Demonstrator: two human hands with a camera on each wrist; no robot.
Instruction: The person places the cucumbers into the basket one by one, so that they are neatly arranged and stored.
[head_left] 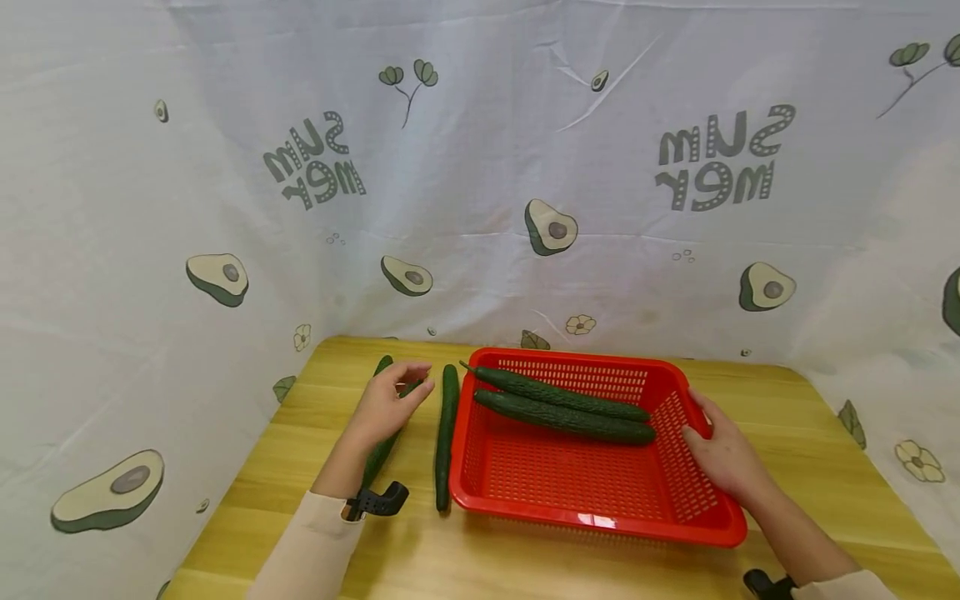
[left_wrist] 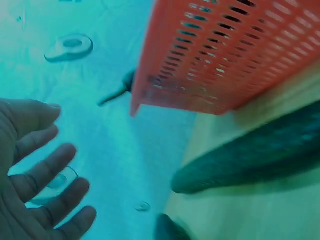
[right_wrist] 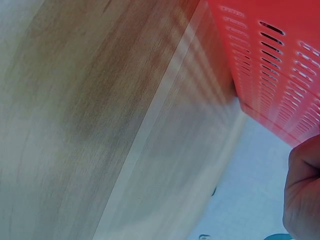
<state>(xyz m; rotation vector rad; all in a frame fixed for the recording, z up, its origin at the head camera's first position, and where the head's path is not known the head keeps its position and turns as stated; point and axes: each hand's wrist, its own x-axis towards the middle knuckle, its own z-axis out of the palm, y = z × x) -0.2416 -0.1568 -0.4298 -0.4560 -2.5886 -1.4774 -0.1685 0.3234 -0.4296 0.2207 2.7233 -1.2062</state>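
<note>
A red plastic basket (head_left: 525, 509) with slotted walls stands on the table. Two long dark green cucumbers lie across its back half, a rear cucumber (head_left: 558, 392) and a front cucumber (head_left: 566, 418). My right hand (head_left: 727, 454) grips the basket's right rim, thumb on the inner side. Left of the basket, a cucumber (head_left: 446, 437) lies lengthwise on the wood. Another cucumber (head_left: 381, 458) lies further left, partly hidden under my left hand (head_left: 386, 404). In the left wrist view that hand (left_wrist: 42, 185) has its fingers spread and relaxed, holding nothing.
The light wooden table (head_left: 277, 492) meets a pale cloth (head_left: 480, 167) printed with avocados, which hangs behind and along both sides. Each wrist wears a black strap mount, such as the left one (head_left: 382, 500).
</note>
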